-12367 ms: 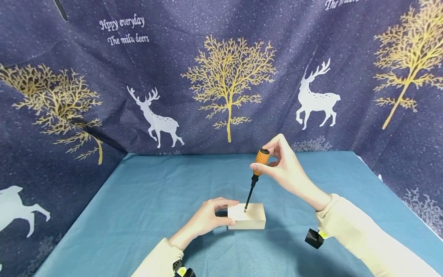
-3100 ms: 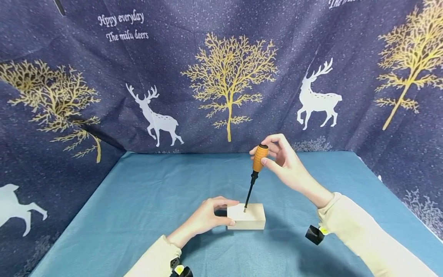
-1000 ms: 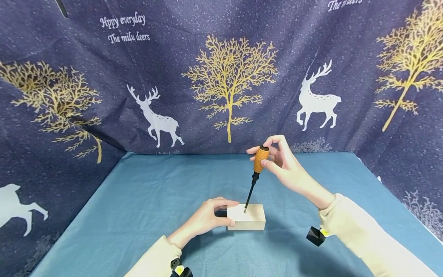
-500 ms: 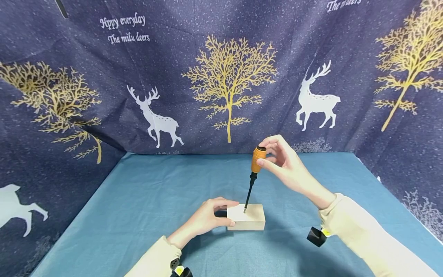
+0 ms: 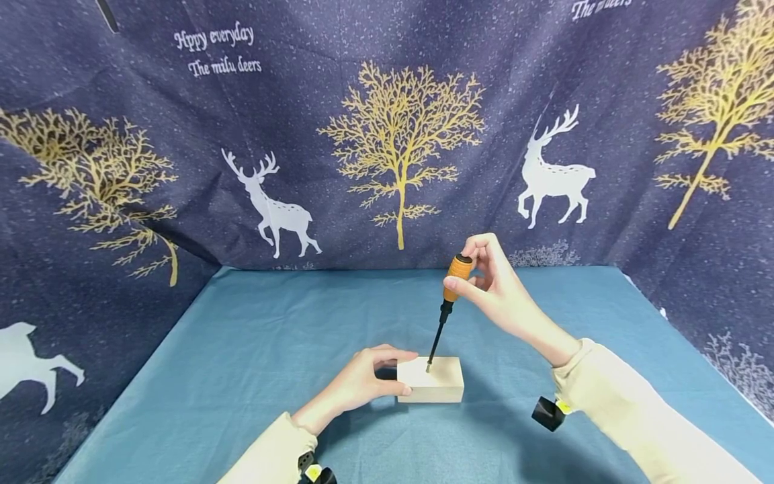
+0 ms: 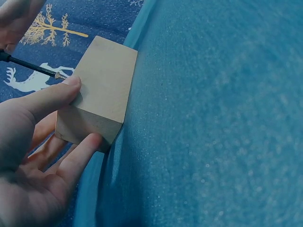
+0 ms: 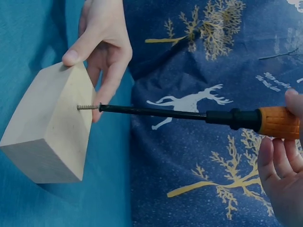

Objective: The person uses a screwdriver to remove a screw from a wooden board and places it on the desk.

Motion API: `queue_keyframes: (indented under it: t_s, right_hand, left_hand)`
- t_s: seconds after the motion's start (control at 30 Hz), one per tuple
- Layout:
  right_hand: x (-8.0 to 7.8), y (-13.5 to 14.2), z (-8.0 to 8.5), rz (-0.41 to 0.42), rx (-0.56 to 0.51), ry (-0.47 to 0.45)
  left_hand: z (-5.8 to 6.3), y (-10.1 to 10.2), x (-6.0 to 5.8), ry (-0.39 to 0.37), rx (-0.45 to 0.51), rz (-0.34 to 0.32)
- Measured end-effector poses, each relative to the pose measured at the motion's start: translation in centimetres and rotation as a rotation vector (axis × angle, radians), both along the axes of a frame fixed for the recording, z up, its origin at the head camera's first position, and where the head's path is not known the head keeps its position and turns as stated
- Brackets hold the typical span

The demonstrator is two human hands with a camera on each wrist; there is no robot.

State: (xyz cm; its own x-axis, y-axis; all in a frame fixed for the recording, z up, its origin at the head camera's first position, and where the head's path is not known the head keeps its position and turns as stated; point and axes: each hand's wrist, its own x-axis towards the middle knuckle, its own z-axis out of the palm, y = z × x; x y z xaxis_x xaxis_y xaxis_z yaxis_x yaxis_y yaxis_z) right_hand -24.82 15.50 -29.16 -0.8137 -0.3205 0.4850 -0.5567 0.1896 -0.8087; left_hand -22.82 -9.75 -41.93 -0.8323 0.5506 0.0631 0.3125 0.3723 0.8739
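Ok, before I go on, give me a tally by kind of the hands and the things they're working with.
Left hand and right hand: 2
Screwdriver: 1
Screw: 1
Wooden block: 1
Total: 5

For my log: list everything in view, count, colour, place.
Cloth: 1, blue, foreground
Backdrop: 1, dark blue, behind
Trees: at least 3, gold, printed there
Deer: 3, white, likewise
Shrubs: several, whitish, backdrop's foot
Lettering: 2 patches, white, backdrop's top
Bar: 1, black, top left
Block: 1, pale wood, on cloth
Screw: 1, metallic, partway into block
Screwdriver: 1, orange-black, tip at screw
Wrist cameras: 2, black, at wrists
Sleeves: 2, cream, bottom edge
Left hand: 1, gripping block
Right hand: 1, gripping screwdriver
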Motion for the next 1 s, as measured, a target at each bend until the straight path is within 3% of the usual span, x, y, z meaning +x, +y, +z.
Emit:
queue_keyframes:
  t_s: [0.3, 0.53, 0.6, 0.67, 0.83, 0.9, 1.0]
  right_hand:
    - [0.18, 0.35, 0.34, 0.049, -0.009, 0.023]
    - [0.15, 0.49, 0.19, 0.265, -0.072, 0.022]
    - [0.14, 0.45, 0.12, 0.284, -0.09, 0.012]
    - [0.12, 0.34, 0.02, 0.233, -0.069, 0.015]
    - [0.1, 0.04, 0.02, 0.0, 0.038, 0.013]
    - [0.13, 0.01, 0.12, -0.027, 0.039, 0.009]
    - [0.12, 0.1, 0.2, 0.002, 0.008, 0.009]
  left_hand:
    - [-0.03, 0.04, 0.12, -0.003, 0.007, 0.004]
    - [0.07, 0.05, 0.2, 0.003, 0.002, -0.002]
    - [0.05, 0.05, 0.16, 0.004, 0.004, -0.005]
    - [0.02, 0.06, 0.13, 0.006, 0.006, -0.006]
    - [0.01, 0.08, 0.08, 0.003, 0.009, -0.004]
    - [0.03, 0.09, 0.08, 0.001, 0.007, -0.002]
    - [0.08, 0.07, 0.12, -0.004, 0.006, 0.0]
